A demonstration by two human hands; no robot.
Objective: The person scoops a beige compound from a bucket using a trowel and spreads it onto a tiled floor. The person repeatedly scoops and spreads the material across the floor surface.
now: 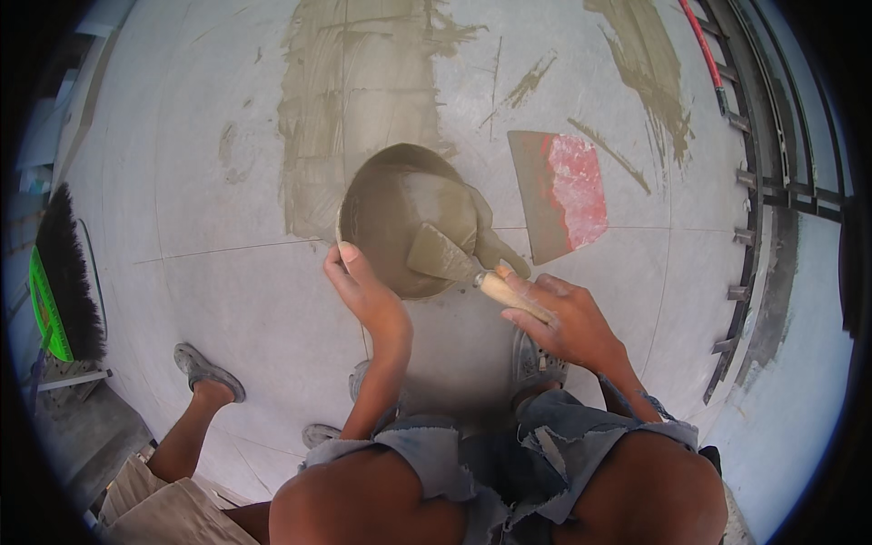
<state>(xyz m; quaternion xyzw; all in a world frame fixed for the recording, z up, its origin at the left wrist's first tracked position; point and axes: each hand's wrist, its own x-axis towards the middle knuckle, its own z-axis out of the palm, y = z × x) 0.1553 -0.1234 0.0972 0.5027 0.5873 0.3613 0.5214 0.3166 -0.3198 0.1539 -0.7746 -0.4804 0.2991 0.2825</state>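
With the right hand's fingers [556, 287] I hold the wooden handle of a scraper [447, 258], its blade angled inside the bucket [368, 218]. The left hand's fingers [355, 260] pinch the bucket's near-left rim. I have the bucket just ahead of the grey shoes [538, 361]. Right of it, a red, smeared plate [574, 191] lies on the floor [218, 309]; a black-bristled broom [71, 282] sits far left.

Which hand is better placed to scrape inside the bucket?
Likely the right hand: it already grips the putty knife over the bucket. The left hand is occupied holding the bucket.
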